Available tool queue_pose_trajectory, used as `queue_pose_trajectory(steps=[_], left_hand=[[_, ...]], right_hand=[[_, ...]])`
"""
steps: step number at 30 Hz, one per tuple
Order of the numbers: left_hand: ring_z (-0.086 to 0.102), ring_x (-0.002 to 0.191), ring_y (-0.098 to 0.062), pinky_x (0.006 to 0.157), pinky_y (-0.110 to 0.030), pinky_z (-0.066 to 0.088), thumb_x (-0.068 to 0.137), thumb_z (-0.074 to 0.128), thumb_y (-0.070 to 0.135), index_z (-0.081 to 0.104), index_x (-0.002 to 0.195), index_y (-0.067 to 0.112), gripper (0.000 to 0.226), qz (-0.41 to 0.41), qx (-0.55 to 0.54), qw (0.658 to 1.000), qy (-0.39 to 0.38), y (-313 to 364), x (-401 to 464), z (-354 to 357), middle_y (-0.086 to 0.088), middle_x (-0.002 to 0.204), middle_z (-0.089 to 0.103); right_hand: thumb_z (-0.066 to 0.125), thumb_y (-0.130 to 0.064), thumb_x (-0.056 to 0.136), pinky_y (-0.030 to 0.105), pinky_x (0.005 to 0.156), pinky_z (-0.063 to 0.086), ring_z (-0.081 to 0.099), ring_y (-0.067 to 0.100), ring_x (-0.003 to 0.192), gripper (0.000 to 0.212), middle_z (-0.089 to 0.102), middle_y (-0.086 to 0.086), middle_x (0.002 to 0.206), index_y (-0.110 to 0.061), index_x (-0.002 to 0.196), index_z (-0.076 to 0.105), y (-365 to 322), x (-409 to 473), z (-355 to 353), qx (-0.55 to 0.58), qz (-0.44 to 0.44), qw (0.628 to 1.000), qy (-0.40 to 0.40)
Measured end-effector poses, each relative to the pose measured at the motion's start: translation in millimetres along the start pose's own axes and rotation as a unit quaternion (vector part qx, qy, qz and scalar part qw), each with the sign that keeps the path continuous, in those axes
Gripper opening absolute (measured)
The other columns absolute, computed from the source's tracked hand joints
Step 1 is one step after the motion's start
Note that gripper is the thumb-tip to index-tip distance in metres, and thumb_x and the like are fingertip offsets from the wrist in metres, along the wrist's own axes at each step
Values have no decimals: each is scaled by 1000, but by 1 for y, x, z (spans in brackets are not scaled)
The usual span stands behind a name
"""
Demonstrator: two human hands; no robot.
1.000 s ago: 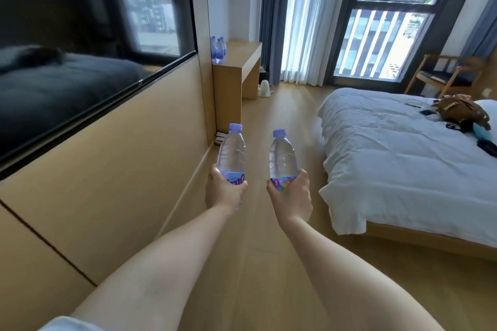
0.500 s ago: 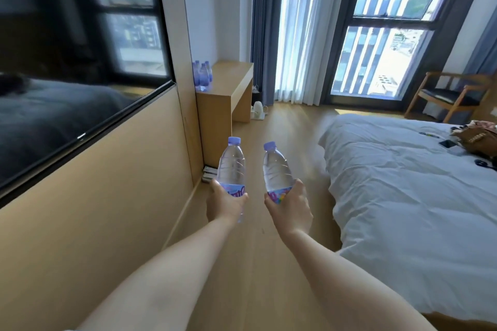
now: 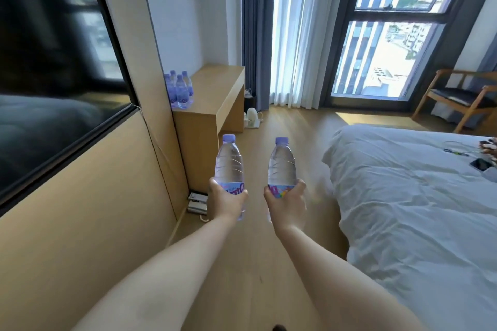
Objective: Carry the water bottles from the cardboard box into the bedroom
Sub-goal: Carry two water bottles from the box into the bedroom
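Four water bottles (image 3: 179,90) with purple caps stand clustered on the near end of a wooden desk (image 3: 212,101) against the left wall. Further right, the left hand (image 3: 225,200) grips one clear bottle (image 3: 229,162) around its label, upright and filled with water, and the right hand (image 3: 287,203) grips a second bottle (image 3: 282,165) the same way, the two apart. A white bed (image 3: 408,196) lies to the right. Compared with half a second ago, the desk and its bottles are closer and the held bottles stand straighter.
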State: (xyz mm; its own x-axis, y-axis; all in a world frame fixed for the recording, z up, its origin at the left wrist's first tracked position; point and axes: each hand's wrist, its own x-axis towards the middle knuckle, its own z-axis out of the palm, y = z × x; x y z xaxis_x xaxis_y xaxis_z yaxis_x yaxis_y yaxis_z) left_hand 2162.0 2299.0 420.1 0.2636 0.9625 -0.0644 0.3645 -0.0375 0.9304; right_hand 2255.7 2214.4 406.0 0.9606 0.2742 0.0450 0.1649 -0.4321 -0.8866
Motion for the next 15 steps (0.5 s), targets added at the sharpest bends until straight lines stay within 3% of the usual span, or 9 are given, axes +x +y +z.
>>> queue_pose_trajectory(steps=[4,5,7,10,15], left_hand=[[55,68,-14,37,-18,39,74,79,26,34,102,24,53,-27,-4,1000,5,23,79,56,0,96,55],[54,66,-12,36,-17,39,74,79,24,35,104,23,53,-27,-4,1000,8,31,95,65,0,95,55],[53,66,-10,46,-18,40,75,78,23,37,113,18,56,-20,0,1000,9,51,131,87,4,92,54],[47,66,1,48,-14,32,78,77,17,36,123,13,61,-3,-18,1000,14,77,184,113,4,93,50],[56,79,-16,55,-20,43,77,77,17,37,121,13,60,14,-2,999,50,108,269,151,-5,108,54]], right_hand=[[74,-47,71,33,73,46,59,27,84,69,58,0,100,-21,123,37,-8,102,41,32,18,999,-20],[74,-47,70,33,73,47,60,27,85,68,57,0,100,-21,122,37,-11,123,47,33,11,999,-26],[74,-45,70,34,74,49,61,26,85,65,57,-1,102,-22,118,38,-21,172,60,44,-6,998,-36],[75,-44,70,31,70,45,58,25,81,64,56,2,102,-19,115,39,-42,236,80,48,-11,998,-39],[74,-47,69,35,74,50,60,24,86,63,56,-1,102,-24,116,38,-62,321,119,33,-43,997,-48]])
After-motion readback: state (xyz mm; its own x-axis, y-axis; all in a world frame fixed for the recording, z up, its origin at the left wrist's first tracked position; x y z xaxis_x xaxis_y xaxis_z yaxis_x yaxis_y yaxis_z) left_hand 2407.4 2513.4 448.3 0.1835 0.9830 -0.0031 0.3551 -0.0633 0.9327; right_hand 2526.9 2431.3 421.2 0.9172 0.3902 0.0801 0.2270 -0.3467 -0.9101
